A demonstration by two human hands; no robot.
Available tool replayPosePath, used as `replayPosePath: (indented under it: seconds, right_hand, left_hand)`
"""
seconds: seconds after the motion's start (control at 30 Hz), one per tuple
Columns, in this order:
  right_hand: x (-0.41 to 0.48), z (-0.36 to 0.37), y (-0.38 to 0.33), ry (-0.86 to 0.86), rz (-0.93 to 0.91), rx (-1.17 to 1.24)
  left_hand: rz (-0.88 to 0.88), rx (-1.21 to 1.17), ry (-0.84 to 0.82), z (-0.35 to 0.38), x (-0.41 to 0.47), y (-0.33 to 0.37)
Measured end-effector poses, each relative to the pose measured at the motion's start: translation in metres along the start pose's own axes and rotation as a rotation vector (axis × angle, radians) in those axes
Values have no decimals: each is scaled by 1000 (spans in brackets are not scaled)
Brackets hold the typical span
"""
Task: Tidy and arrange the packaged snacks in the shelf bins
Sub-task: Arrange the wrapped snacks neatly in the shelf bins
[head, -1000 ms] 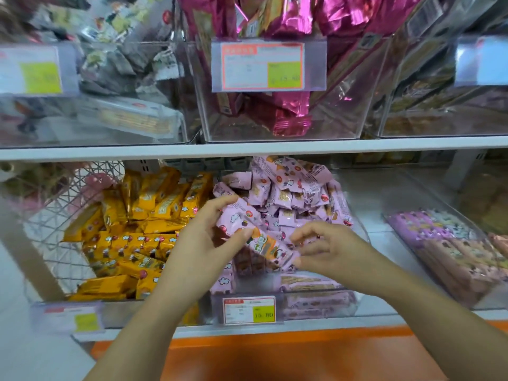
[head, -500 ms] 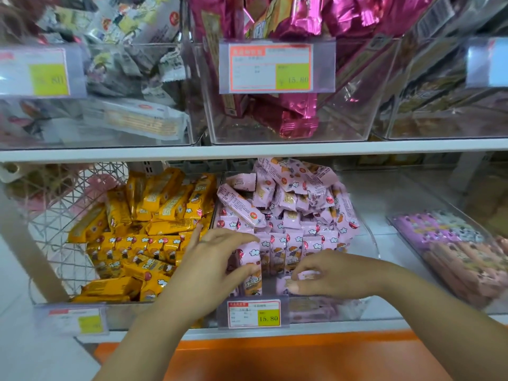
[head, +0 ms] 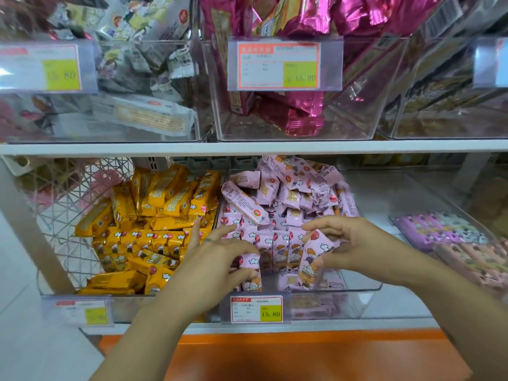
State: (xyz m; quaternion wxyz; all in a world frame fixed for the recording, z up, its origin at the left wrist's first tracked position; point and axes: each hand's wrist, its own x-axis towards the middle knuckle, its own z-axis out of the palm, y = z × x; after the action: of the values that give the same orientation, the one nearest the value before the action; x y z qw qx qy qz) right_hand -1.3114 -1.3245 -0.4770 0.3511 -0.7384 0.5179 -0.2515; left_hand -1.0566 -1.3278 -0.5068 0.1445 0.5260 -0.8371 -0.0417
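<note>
A clear bin [head: 357, 288] on the lower shelf holds many pink snack packets [head: 288, 196], loosely heaped at the back and stood in a row at the front. My left hand [head: 220, 259] pinches the leftmost upright pink packet [head: 251, 270] of that front row between thumb and fingers. My right hand [head: 349, 243] grips a tilted pink packet [head: 310, 259] at the right end of the row. Both hands are inside the bin's front part.
A wire basket [head: 68, 243] of yellow snack packets [head: 154, 229] stands to the left. To the right sits a clear bin of purple packets [head: 439, 232]. Upper shelf bins hold magenta foil bags [head: 297, 111] and grey packets [head: 143, 64]. Price labels [head: 257, 309] hang on the bin fronts.
Both hands lowered the pink packets they held above the bin into the front row. My right hand has since lifted and now grips a tilted packet at the row's right end.
</note>
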Motion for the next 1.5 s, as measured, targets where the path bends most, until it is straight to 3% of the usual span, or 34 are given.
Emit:
replayPosePath:
  seconds: [0.2, 0.43, 0.6, 0.73, 0.87, 0.97, 1.2, 1.5]
  right_hand:
    - [4, 17, -6, 45, -13, -29]
    - [21, 50, -21, 173, -74, -244]
    - [38, 74, -18, 134, -165, -190]
    - [45, 80, -12, 29, -75, -82]
    - [42, 63, -12, -19, -34, -31]
    - [33, 40, -4, -46, 41, -162]
    - [24, 30, 18, -344, 204, -482]
    - [29, 34, 15, -432, 280, -526]
  left_hand:
    - [21, 130, -63, 3, 2, 2]
    - [39, 108, -66, 5, 0, 2]
    - [79, 71, 83, 8, -2, -1]
    - [138, 137, 88, 12, -3, -9]
    - [83, 164, 108, 8, -2, -5]
    - [40, 156, 59, 11, 0, -3]
    - [9, 96, 84, 17, 0, -4]
    - [74, 116, 161, 21, 0, -11]
